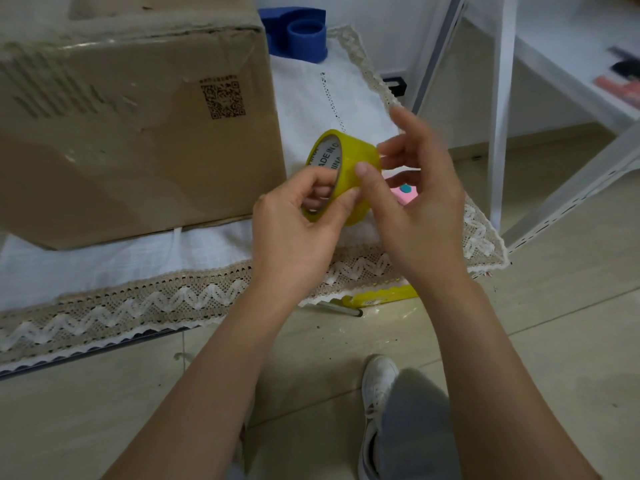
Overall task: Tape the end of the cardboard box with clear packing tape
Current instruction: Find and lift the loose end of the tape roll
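The person is at the opening step: finding the loose end of the tape before any of it goes on the box. The roll of tape (341, 174) is held in the air just to the right of the cardboard box (138, 126), which sits on a white lace-edged cloth (329, 95). The left hand (298, 230) grips the roll, fingers hooked through its core and thumb pressed on the outer face. The right hand (412, 202) works at the roll's far side, thumb laid on the yellowish band and fingertips touching its rim, the other fingers loosely spread; it appears to be feeling for the edge rather than clamping anything. No strip is yet pulled free, as far as can be seen.

Beyond the box, a blue tape holder (301, 32) stands on the cloth. A pink object (405, 194) lies under the right hand.

The next move probably calls for a fingernail to lift the tape's end, then a steady pull while the left hand keeps the roll from turning. The box's right end, nearest the roll, looks like the face to seal.
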A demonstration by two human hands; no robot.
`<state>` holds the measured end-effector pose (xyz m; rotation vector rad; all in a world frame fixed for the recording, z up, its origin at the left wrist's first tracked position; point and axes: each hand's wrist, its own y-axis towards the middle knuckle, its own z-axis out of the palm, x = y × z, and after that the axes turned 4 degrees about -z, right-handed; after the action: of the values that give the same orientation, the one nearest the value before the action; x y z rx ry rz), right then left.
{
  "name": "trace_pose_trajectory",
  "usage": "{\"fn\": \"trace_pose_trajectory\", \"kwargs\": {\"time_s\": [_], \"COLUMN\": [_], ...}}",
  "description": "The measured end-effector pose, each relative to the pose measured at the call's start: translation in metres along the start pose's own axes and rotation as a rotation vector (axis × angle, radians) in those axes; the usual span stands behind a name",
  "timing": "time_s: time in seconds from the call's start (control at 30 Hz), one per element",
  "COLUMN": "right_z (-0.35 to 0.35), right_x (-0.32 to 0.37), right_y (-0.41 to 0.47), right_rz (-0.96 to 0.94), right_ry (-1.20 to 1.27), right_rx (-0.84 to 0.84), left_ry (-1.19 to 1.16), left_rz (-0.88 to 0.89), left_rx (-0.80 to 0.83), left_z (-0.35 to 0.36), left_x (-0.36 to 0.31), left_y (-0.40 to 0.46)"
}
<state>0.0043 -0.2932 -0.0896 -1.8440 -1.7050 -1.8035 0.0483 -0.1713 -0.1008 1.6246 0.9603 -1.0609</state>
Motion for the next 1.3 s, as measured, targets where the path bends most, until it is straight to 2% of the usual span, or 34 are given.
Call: {"fn": "trace_pose_trajectory", "kwargs": {"time_s": [0.13, 0.33, 0.47, 0.6, 0.77, 1.3], "right_z": [-0.005, -0.002, 0.0, 0.005, 0.005, 0.005], "right_x": [-0.002, 0.001, -0.001, -0.004, -0.006, 0.007], "right_y": [0.003, 0.001, 0.001, -0.002, -0.002, -0.004], "right_rz": [-0.002, 0.0, -0.077, -0.224, -0.286, -0.285], "right_ry": [-0.024, -0.034, -0.137, -0.288, -0.334, -0.267], "right_rx": [0.019, -0.04, -0.076, -0.13, -0.165, -0.138], "left_ry": [-0.025, -0.051, -0.058, -0.058, -0.048, -0.182], "left_rz": [0.003, 0.007, -0.015, -0.021, -0.036, -0.166], "left_rx": [0.023, 0.08, 0.113, 0.061, -0.007, -0.056], "left_z": [-0.001, -0.005, -0.008, -0.005, 0.001, 0.001], "left_x": [-0.002, 0.0, -0.001, -0.002, -0.006, -0.011], "left_y": [-0.001, 0.003, 0.003, 0.002, -0.001, 0.0]}}
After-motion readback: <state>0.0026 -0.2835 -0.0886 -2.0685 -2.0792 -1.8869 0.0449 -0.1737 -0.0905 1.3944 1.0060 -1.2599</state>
